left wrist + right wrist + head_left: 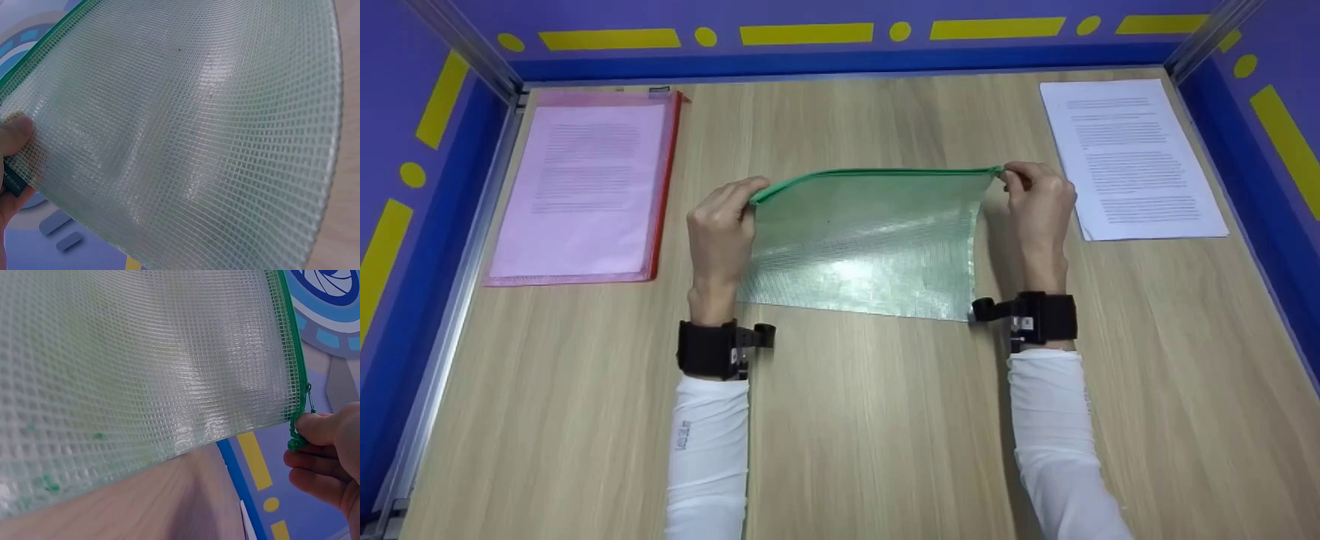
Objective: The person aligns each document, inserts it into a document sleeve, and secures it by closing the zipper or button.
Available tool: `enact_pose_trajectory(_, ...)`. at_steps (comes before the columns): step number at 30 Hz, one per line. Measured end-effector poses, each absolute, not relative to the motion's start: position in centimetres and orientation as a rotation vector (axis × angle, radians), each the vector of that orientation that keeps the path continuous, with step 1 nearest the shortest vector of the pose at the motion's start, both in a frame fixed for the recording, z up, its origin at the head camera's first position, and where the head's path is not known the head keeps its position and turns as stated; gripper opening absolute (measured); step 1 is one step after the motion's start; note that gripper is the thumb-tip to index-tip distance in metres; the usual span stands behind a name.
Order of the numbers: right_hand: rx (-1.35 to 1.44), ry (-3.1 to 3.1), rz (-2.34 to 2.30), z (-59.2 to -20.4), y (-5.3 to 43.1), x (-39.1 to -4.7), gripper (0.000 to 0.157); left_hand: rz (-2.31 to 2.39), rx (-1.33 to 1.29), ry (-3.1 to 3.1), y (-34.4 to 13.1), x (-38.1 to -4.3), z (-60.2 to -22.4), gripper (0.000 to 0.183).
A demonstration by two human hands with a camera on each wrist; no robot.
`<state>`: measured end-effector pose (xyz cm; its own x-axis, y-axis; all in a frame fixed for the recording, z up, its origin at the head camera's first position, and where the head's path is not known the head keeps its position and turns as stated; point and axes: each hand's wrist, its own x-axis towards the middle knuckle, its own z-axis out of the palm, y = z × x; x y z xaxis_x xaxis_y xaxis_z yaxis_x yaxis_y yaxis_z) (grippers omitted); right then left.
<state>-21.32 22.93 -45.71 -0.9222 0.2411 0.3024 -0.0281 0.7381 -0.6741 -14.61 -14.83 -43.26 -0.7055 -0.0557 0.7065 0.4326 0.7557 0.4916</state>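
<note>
A clear mesh zipper pouch point(862, 255) with a green zipper point(907, 172) along its top edge is held up between both hands. My left hand point(724, 225) pinches the upper left corner; in the left wrist view the thumb point(17, 134) presses on the mesh, above a small dark tab point(13, 179). At the upper right corner my right hand point(1041, 202) pinches the green end of the zipper. The right wrist view shows the zipper slider point(309, 389) just beside those fingertips, with green cord point(295, 437) bunched below the thumb.
A pink pouch point(577, 255) with a red edge, printed sheets inside, lies at the back left of the wooden table point(877, 420). Printed white sheets point(1140, 161) lie at the back right, close behind my right hand. Blue and purple walls point(840, 64) enclose three sides.
</note>
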Motion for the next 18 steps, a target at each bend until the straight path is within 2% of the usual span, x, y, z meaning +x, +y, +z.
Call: enact_pose_trajectory(18,-0.165,-2.631,1.010,-45.61,23.79,-21.22,0.025,-0.849,-0.256,-2.178,-14.66,-14.71,-43.27,0.026)
